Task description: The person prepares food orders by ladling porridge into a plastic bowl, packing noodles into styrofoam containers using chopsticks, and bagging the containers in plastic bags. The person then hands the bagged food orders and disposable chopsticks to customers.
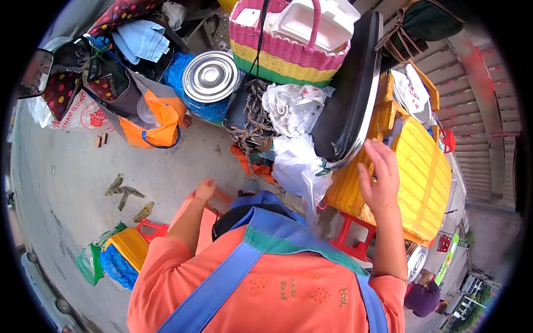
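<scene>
My right hand [381,175] is raised with its fingers stretched and apart, holding nothing. It appears over the yellow-taped box [422,172], close to the metal-edged end of a long black seat [351,83]. Low beside my body, my left hand [205,190] has its fingers curled in, with nothing visible in them. Ahead, a woven pink, yellow and green basket [286,58] holds white foam containers [313,25]. White plastic bags [300,166] hang below it, beside a knotted rope [252,119].
A round metal lid [211,76] sits over blue plastic at the left, near an orange and grey bag [150,125]. Red stools [355,236] stand low on both sides. Dark scraps [123,191] lie on the pavement. Another person [423,297] is at lower right.
</scene>
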### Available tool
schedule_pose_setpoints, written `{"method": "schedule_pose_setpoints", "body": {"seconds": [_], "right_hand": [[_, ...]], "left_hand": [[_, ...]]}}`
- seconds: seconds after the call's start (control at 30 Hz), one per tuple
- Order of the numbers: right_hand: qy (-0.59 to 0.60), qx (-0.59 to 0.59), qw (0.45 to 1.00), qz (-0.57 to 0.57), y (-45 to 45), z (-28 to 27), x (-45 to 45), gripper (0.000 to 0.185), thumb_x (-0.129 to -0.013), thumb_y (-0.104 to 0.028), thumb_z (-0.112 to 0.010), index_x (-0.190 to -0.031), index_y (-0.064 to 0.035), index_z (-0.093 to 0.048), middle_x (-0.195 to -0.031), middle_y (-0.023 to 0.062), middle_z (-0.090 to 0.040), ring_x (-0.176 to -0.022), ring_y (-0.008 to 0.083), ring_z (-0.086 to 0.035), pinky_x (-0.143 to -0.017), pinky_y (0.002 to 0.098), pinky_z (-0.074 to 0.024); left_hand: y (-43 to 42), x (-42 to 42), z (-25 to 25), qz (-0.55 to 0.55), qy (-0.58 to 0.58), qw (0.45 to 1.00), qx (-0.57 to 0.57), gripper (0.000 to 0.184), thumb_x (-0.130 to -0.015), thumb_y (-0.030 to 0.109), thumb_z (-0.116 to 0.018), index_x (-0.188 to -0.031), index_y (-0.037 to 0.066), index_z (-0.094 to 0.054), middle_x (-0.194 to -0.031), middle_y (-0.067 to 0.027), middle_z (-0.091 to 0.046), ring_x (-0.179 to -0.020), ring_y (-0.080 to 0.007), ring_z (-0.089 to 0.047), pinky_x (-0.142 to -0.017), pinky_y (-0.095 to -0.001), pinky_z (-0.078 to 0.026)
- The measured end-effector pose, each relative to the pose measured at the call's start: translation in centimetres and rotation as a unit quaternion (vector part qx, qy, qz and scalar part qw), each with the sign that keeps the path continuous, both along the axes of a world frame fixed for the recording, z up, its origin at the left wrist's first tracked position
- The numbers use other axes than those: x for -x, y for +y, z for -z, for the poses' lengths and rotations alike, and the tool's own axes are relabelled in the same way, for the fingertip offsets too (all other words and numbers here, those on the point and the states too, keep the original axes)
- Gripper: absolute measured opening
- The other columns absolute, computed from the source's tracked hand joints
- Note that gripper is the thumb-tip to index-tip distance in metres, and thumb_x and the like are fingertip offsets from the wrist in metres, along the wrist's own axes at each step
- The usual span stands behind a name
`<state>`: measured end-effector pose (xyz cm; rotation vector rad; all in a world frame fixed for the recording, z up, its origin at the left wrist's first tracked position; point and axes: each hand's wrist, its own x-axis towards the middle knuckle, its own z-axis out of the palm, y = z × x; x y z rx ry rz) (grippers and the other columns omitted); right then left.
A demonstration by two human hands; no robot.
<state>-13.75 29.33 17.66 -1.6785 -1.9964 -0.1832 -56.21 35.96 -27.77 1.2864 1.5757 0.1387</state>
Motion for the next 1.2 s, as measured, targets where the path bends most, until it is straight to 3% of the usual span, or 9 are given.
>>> {"method": "schedule_pose_setpoints", "body": {"seconds": [0.17,0.23,0.43,0.5,0.57,0.67,0.9,1.03,1.2], "right_hand": [[0.141,0.171,0.971,0.088,-16.0,9.4,3.6,0.041,-0.072,-0.007,-0.065,-0.112,-0.0044,-0.056,-0.105,0.0118,-0.056,-0.095,0.0298,-0.056,-0.082,0.0365,-0.047],[0.201,0.208,0.948,0.136,-21.7,12.9,4.8,0.038,-0.076,-0.01,-0.063,-0.113,-0.0051,-0.055,-0.105,0.0115,-0.057,-0.095,0.0294,-0.057,-0.08,0.0368,-0.0477],[0.319,0.23,0.896,0.208,-30.6,18.4,8.2,0.03,-0.081,-0.014,-0.06,-0.109,-0.0041,-0.057,-0.096,0.0137,-0.06,-0.086,0.0321,-0.059,-0.074,0.0378,-0.0493],[0.349,0.216,0.891,0.193,-30.6,18.2,8.3,0.029,-0.081,-0.013,-0.06,-0.109,-0.0041,-0.058,-0.094,0.0137,-0.06,-0.085,0.0321,-0.06,-0.073,0.0379,-0.0495],[0.376,0.203,0.889,0.167,-29.2,18.1,7.6,0.028,-0.081,-0.013,-0.06,-0.108,-0.0041,-0.058,-0.092,0.0137,-0.061,-0.083,0.0321,-0.06,-0.072,0.0381,-0.0498],[0.397,0.143,0.891,0.168,-25.2,17.9,5.5,0.029,-0.082,-0.009,-0.058,-0.11,-0.0034,-0.057,-0.092,0.0128,-0.06,-0.081,0.0264,-0.061,-0.07,0.0338,-0.0503],[0.636,0.034,0.737,0.227,-10.0,20.0,2.1,0.033,-0.091,-0.007,-0.049,-0.124,-0.0009,-0.045,-0.1,0.0049,-0.053,-0.09,0.0101,-0.053,-0.077,0.0245,-0.0473],[0.623,-0.024,0.706,0.336,-2.1,22.8,-0.3,0.033,-0.093,-0.012,-0.048,-0.124,-0.0009,-0.046,-0.108,0.0087,-0.056,-0.097,0.0155,-0.054,-0.084,0.0272,-0.0447],[0.516,0.118,0.773,0.349,5.1,31.3,-8.0,0.057,-0.082,-0.017,-0.055,-0.135,-0.0069,-0.038,-0.118,0.0183,-0.057,-0.108,0.0288,-0.055,-0.092,0.0354,-0.0429]], "left_hand": [[4.6,-9.7,-14.3,0.024,-0.14,0.953,-0.269,0.028,-0.082,0.011,-0.059,-0.11,0.003,-0.058,-0.106,-0.0135,-0.061,-0.096,-0.0248,-0.059,-0.085,-0.0338,-0.045],[4.8,-15.1,-22.7,0.125,-0.143,0.886,-0.422,0.033,-0.084,0.006,-0.057,-0.117,0.003,-0.054,-0.12,-0.0123,-0.054,-0.11,-0.021,-0.051,-0.096,-0.0316,-0.037],[3.9,-32.9,-41.8,0.251,-0.179,0.634,-0.709,0.045,-0.081,0.026,-0.061,-0.124,0.014,-0.052,-0.139,-0.0183,-0.034,-0.13,-0.0417,-0.025,-0.104,-0.0527,-0.021],[4.2,-37.6,-41.2,0.31,0.004,0.667,-0.678,0.051,-0.079,0.039,-0.061,-0.127,0.022,-0.05,-0.146,-0.0163,-0.022,-0.134,-0.0431,-0.015,-0.103,-0.0617,-0.016],[6.4,-40.0,-38.3,0.336,0.013,0.79,-0.513,0.056,-0.078,0.042,-0.061,-0.13,0.025,-0.047,-0.149,-0.0129,-0.016,-0.136,-0.0412,-0.01,-0.102,-0.0653,-0.013],[4.9,-39.6,-39.2,0.317,0.093,0.782,-0.528,0.054,-0.079,0.033,-0.06,-0.131,0.027,-0.046,-0.149,-0.0107,-0.016,-0.137,-0.0365,-0.009,-0.105,-0.0619,-0.013],[5.4,-39.5,-38.4,0.285,-0.016,0.811,-0.511,0.053,-0.08,0.026,-0.059,-0.131,0.024,-0.043,-0.147,-0.0158,-0.021,-0.136,-0.0377,-0.014,-0.106,-0.0569,-0.017],[5.2,-38.6,-38.7,0.331,-0.146,0.733,-0.576,0.051,-0.077,0.008,-0.053,-0.126,0.02,-0.049,-0.147,-0.0143,-0.02,-0.135,-0.0408,-0.012,-0.105,-0.0601,-0.012],[8.5,-40.4,-38.8,0.547,-0.239,0.589,-0.545,0.036,-0.072,0.007,-0.054,-0.104,0.017,-0.066,-0.128,-0.004,-0.052,-0.131,-0.0325,-0.032,-0.105,-0.0588,-0.012]]}}
